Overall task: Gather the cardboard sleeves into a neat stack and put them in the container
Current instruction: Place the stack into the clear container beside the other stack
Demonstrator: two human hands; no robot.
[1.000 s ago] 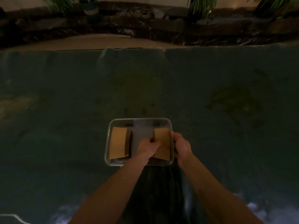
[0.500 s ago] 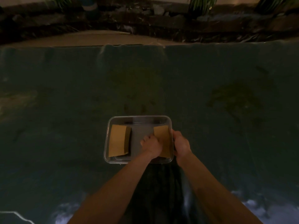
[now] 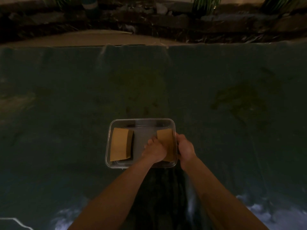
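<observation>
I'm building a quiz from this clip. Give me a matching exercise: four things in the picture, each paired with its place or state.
1. left hand
2. right hand
3. left sleeve stack
4. container

A. clear, resting on the dark cloth
B. lying untouched inside
C. on the container's outer right rim
D. pressing the right sleeve stack

Pairs: 1-D, 2-C, 3-B, 4-A

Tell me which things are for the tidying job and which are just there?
For the job: left cardboard sleeves, right cardboard sleeves, clear plastic container, left hand, right hand.

Just there: dark green cloth, plants, rocks.
</observation>
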